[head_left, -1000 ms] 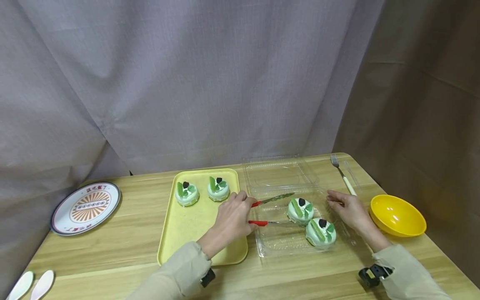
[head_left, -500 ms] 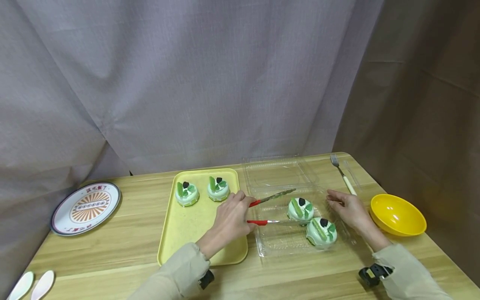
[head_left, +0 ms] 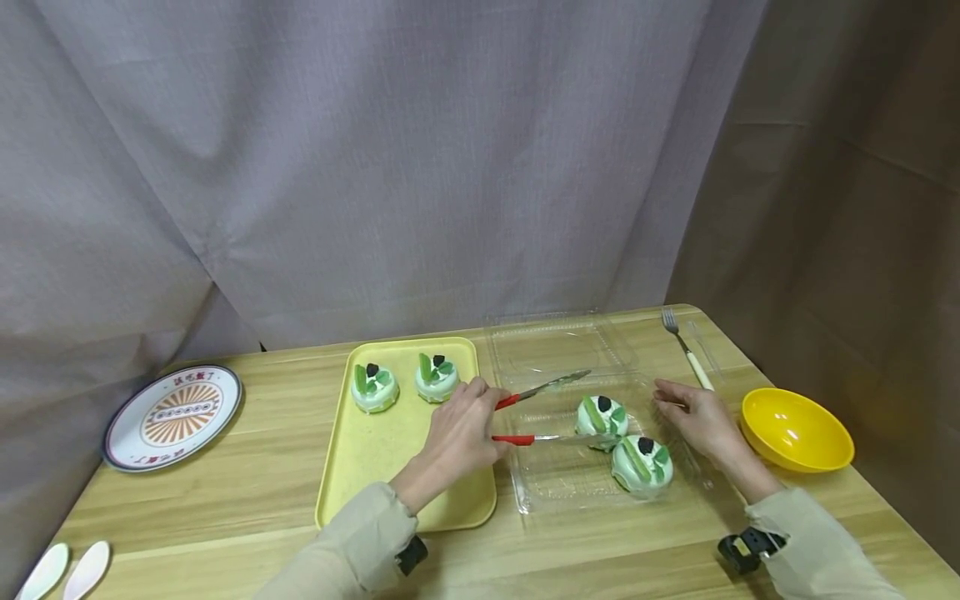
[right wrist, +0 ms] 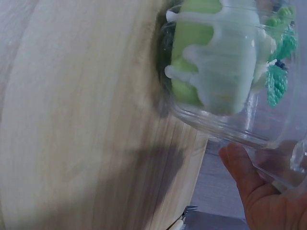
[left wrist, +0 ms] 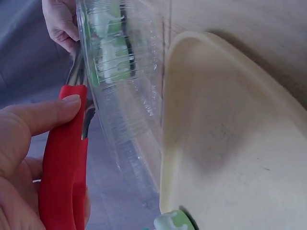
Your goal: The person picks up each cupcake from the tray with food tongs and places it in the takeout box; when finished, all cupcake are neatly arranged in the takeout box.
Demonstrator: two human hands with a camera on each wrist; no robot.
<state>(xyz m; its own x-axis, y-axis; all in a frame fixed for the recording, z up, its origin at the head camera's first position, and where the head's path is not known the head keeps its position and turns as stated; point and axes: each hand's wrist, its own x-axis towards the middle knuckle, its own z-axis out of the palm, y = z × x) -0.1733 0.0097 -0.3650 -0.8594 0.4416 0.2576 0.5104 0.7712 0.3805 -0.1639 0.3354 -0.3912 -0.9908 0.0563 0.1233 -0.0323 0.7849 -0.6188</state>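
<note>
My left hand [head_left: 463, 425] grips red-handled tongs [head_left: 513, 440], thumb pressed along the red handle in the left wrist view. Their metal arms stand apart over the clear plastic container [head_left: 540, 492], and the nearer arm overlaps the cakes in the head view. Inside the container, on its right side, sit two pale green cakes: a farther one [head_left: 600, 422] and a nearer one [head_left: 641, 468], each topped with green leaves and a dark berry. At the container's right wall is my right hand [head_left: 701, 421], fingers extended, with nothing in its grasp.
A yellow tray [head_left: 390, 483] bearing two similar cakes [head_left: 373, 390] lies left of the container, whose lid [head_left: 555, 346] lies folded back. Rightward are a fork [head_left: 686, 350] and a yellow bowl [head_left: 797, 429]. A patterned plate [head_left: 174, 417] and two spoons [head_left: 86, 571] occupy the left.
My left hand has shifted slightly left, and the tongs' farther tip has risen a little in view. The nearer arm now overlaps the cakes more. My right hand and the cakes have stayed put.
</note>
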